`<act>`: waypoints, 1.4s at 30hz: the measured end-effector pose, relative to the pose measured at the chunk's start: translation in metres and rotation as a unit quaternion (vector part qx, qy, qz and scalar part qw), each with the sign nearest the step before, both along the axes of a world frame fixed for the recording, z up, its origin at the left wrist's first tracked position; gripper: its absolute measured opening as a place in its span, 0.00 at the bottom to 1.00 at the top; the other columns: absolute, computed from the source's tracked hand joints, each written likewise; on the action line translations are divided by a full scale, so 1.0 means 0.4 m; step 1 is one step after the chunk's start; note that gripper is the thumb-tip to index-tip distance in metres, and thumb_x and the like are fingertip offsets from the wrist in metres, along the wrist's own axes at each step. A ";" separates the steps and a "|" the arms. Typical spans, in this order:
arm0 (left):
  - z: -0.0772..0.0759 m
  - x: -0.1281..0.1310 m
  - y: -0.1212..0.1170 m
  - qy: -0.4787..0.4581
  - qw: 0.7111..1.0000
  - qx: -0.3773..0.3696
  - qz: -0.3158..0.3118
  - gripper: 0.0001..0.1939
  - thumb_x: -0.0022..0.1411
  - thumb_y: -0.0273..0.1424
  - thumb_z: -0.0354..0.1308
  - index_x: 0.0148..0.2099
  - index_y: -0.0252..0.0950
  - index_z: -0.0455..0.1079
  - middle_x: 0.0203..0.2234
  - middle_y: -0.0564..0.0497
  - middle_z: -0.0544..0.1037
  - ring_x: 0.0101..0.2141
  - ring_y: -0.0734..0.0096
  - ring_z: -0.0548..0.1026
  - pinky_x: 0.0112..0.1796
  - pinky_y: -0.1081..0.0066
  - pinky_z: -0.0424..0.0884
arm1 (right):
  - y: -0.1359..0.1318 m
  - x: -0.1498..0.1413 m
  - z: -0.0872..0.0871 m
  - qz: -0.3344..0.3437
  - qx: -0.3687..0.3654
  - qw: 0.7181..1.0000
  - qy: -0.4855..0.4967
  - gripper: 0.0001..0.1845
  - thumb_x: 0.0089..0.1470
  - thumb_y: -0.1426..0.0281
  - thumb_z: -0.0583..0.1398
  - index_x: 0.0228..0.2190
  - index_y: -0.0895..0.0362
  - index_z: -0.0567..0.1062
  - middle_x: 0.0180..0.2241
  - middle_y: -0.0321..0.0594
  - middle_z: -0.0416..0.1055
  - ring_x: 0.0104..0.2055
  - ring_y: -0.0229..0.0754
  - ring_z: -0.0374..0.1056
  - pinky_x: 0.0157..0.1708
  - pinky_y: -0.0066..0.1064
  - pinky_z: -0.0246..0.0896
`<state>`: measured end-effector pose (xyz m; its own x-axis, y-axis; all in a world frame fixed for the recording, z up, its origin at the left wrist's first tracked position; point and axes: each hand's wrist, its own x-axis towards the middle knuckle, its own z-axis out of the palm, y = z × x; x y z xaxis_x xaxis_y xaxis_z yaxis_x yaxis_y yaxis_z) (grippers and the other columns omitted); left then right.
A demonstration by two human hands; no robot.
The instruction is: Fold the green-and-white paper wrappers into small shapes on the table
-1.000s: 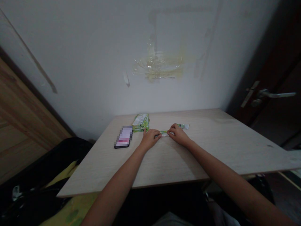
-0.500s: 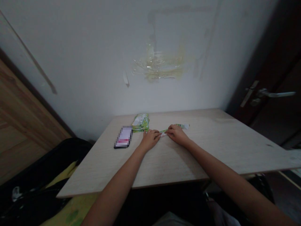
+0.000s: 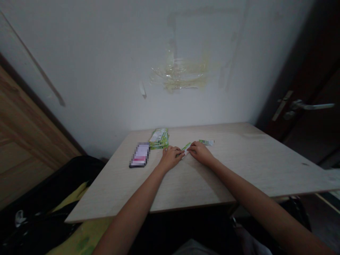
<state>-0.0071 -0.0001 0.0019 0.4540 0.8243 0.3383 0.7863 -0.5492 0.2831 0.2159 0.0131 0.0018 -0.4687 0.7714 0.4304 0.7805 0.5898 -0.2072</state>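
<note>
Swung steeper than before, one packet (image 3: pixel 186 147) right of the phone (image 3: pixel 140 155) is held by left hand (image 3: pixel 171 158) and right hand (image 3: pixel 201 152) fingers.

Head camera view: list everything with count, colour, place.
Table: one, pale, centre
Packet stack: one, green-white, table's far left
Phone: one, dark, nearer than stack
Held packet: one, green-white, table centre
Loose packet: one, green-white, right of held packet
Wall: one, greyish, behind
Tape: count unclear, yellowish, on wall
Door: one, dark reddish, right
Handle: one, silvery, on door
Wooden panel: one, brown, left
Cloth: count unclear, yellow, lower left
Dark items: count unclear, black, lower corners
Left hand: one, bare, on held packet
Right hand: one, bare, likewise
</note>
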 end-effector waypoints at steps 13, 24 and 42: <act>-0.009 0.008 0.004 -0.065 0.997 -0.008 -0.052 0.16 0.68 0.45 0.54 0.44 0.46 0.81 0.41 0.52 0.84 0.49 0.62 0.74 0.57 0.59 0.59 | 0.015 0.010 -0.017 -0.001 -0.064 0.995 0.075 0.15 0.62 0.70 0.57 0.45 0.60 0.81 0.53 0.51 0.75 0.56 0.47 0.70 0.59 0.37 0.61; -0.033 -0.004 0.012 -0.019 1.000 -0.012 -0.001 0.16 0.69 0.43 0.55 0.54 0.49 0.77 0.57 0.52 0.75 0.58 0.56 0.66 0.62 0.47 0.51 | 0.019 0.015 -0.020 0.030 -0.093 0.988 0.121 0.17 0.62 0.67 0.57 0.48 0.60 0.79 0.53 0.53 0.75 0.57 0.50 0.70 0.60 0.41 0.62; -0.021 -0.009 0.011 -0.025 0.999 -0.028 -0.003 0.14 0.68 0.42 0.55 0.46 0.48 0.80 0.55 0.52 0.77 0.58 0.59 0.66 0.62 0.52 0.52 | 0.021 0.019 -0.033 0.064 -0.091 0.990 0.085 0.18 0.62 0.64 0.58 0.48 0.58 0.80 0.56 0.52 0.72 0.60 0.51 0.67 0.62 0.44 0.59</act>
<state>-0.0105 0.0042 -0.0067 0.4421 0.8404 0.3134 0.7674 -0.5353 0.3528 0.2233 0.0215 -0.0112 -0.5001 0.7826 0.3707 0.6465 0.6222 -0.4415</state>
